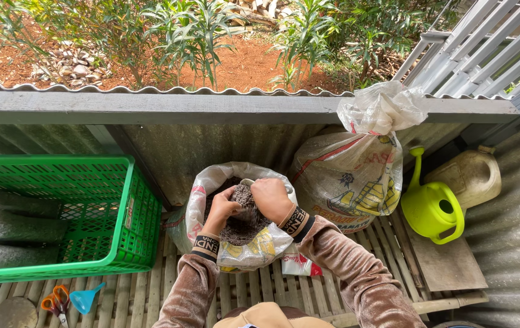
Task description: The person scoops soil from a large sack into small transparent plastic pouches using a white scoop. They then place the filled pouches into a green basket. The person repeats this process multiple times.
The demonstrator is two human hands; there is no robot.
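A slatted bamboo floor point(260, 294) is seen from above, w/ a corrugated metal wall point(175, 149) behind it and a grey rail point(150, 108) along the top; red earth and green plants point(193, 30) are seen beyond. At centre, an open white sack point(244, 246) is stood against the wall, filled w/ dark granular soil mix point(235, 231). Both hands are sunk into the sack's mouth. The left hand point(222, 209) is curled around a small filled bag or pot point(244, 197) of the dark mix, fingers closed on its side. The right hand point(270, 199) is pressed down on top of it, fingers bent over; how tight that grip is can't be told. The bag is held just above the soil, inside the sack's rim. Brown velvety sleeves w/ banded cuffs are worn.

At left, a green plastic crate point(123, 212) is set on the floor, w/ dark filled bags point(17, 228) laid inside. In front of it, orange-handled scissors point(56, 302) and a blue funnel point(85, 299) are laid just beside each other. To the right, a tied printed sack point(348, 176) is leant on the wall, then a lime-green watering can point(433, 206) and a beige jerrycan point(472, 176), touching.
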